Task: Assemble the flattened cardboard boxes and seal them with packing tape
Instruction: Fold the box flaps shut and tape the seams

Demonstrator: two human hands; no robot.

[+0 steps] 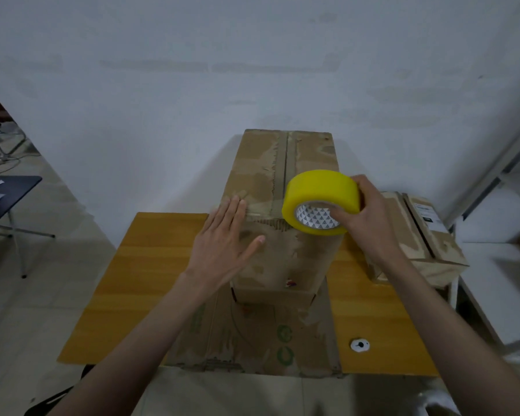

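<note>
An assembled brown cardboard box (pixel 282 163) stands on the yellow wooden table (pixel 132 265), with old tape marks along its top seam. My left hand (pixel 225 244) lies flat against the box's near face, fingers straight and reaching the top edge. My right hand (pixel 364 214) grips a yellow roll of packing tape (pixel 321 193) at the box's near top edge, just right of the seam. A flattened cardboard box (pixel 252 334) with green print lies on the table under the standing one.
A second taped box (pixel 418 238) with a white label sits at the table's right edge. A small white round piece (pixel 360 345) lies on the table at the front right. White shelving (pixel 499 265) stands to the right; a dark folding table (pixel 9 187) stands at the left.
</note>
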